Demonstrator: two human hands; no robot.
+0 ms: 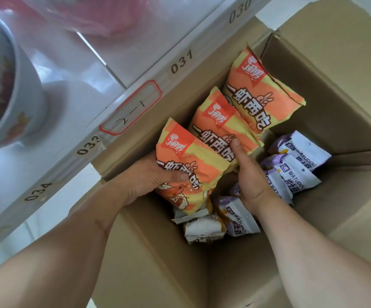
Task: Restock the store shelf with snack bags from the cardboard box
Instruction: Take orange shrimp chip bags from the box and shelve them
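the open brown cardboard box (335, 107) sat against the white numbered shelf edge (113, 107), keeping three orange-and-yellow snack bags (222, 121) within reach. left hand (151, 178) clasped the nearest; right hand (246, 172) pressed the middle one, fingers together.

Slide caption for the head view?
Both hands gather orange bags from the box: left hand grips one, right hand presses another.
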